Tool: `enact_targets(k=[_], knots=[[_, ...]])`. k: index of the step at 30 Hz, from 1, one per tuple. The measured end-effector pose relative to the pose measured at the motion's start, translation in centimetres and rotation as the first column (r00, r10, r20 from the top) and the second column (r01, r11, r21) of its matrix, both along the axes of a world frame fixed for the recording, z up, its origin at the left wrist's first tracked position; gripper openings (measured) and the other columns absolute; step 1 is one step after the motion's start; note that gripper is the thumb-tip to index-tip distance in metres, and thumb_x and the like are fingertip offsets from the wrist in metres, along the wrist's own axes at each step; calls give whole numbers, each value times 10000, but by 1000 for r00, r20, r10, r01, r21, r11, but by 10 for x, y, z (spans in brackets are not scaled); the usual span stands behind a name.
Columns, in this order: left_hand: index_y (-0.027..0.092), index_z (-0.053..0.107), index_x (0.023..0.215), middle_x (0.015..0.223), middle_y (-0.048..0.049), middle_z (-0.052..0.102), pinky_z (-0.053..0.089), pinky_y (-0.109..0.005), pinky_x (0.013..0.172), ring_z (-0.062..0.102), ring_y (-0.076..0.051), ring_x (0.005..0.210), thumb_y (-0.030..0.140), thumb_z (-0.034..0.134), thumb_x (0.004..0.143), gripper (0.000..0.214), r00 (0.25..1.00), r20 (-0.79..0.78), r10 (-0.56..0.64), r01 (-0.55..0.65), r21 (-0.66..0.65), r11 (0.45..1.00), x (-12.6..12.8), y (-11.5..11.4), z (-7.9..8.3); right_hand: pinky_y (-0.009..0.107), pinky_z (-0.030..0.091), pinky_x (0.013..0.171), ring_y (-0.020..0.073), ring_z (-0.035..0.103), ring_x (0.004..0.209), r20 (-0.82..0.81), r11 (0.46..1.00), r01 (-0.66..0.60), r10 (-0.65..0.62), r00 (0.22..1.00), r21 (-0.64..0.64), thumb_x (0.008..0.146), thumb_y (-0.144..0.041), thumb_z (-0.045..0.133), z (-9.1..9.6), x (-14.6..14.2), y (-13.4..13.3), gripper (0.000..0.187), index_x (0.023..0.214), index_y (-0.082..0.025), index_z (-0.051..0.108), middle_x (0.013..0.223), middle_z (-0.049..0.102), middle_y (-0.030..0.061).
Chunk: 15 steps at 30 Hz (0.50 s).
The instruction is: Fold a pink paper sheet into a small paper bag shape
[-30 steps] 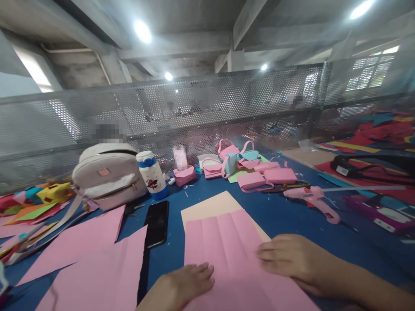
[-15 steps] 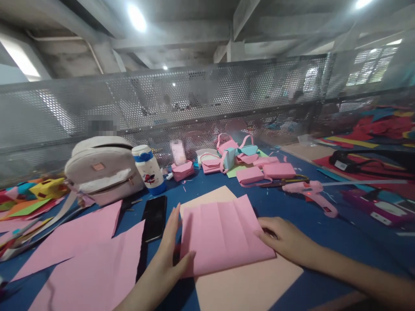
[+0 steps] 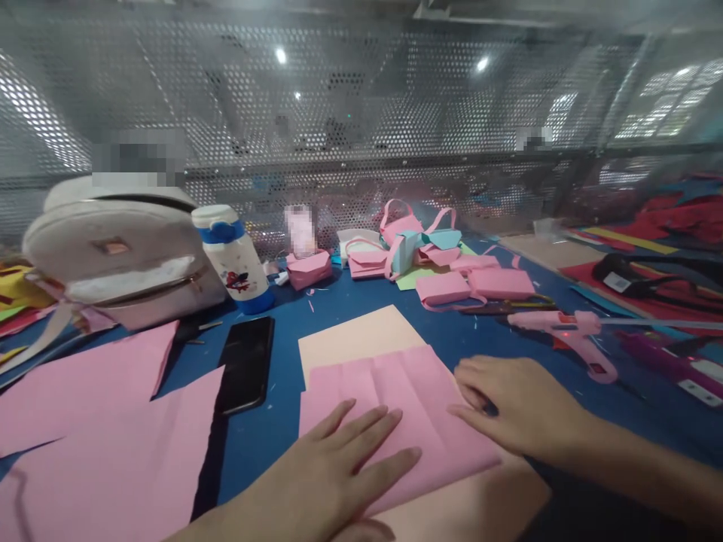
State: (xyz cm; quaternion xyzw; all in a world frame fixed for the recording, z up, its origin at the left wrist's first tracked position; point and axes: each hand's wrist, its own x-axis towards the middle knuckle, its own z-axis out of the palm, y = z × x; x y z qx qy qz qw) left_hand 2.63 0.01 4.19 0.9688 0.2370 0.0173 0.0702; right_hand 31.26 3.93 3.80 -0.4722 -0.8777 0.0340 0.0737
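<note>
A creased sheet of pink paper (image 3: 418,406) lies over a pale peach sheet (image 3: 361,331) on the blue table. My left hand (image 3: 344,459) rests on the pink paper with its fingers spread, holding nothing. At the paper's right edge, my right hand (image 3: 508,403) has its thumb on top and its fingers curled round the edge. Upright creases run across the pink paper's upper part.
Larger pink sheets (image 3: 107,436) and a black phone (image 3: 247,365) lie left. Behind stand a backpack (image 3: 129,248), a bottle (image 3: 234,260) and small pink paper bags (image 3: 443,287). Right are a pink glue gun (image 3: 570,331) and a purple device (image 3: 689,369). A perforated metal screen (image 3: 339,135) backs the table.
My left hand has moved from the pink paper's left edge onto its top, fingers now spread flat. My right hand stays at the right edge. The view has tipped downward.
</note>
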Motion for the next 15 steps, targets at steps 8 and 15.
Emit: enact_targets(k=[8, 15], knots=[[238, 310, 1491, 1447, -126, 474, 296, -513, 1117, 410, -277, 1357, 299, 380, 1022, 478, 989, 92, -113, 96, 180, 979, -2, 28, -41, 361, 418, 1024, 254, 524, 1225, -208, 860, -498, 510, 834, 113, 908, -493, 519, -28, -30, 7, 510, 1287, -153, 522, 1298, 598, 124], [161, 291, 1487, 1313, -24, 621, 230, -299, 1161, 500, -109, 1285, 233, 337, 1041, 454, 932, 349, -98, 48, 148, 988, -9, 46, -61, 356, 451, 1066, 223, 484, 1310, -102, 800, -577, 596, 796, 164, 974, -304, 498, -44, -29, 27, 406, 1364, -190, 488, 1336, 601, 78]])
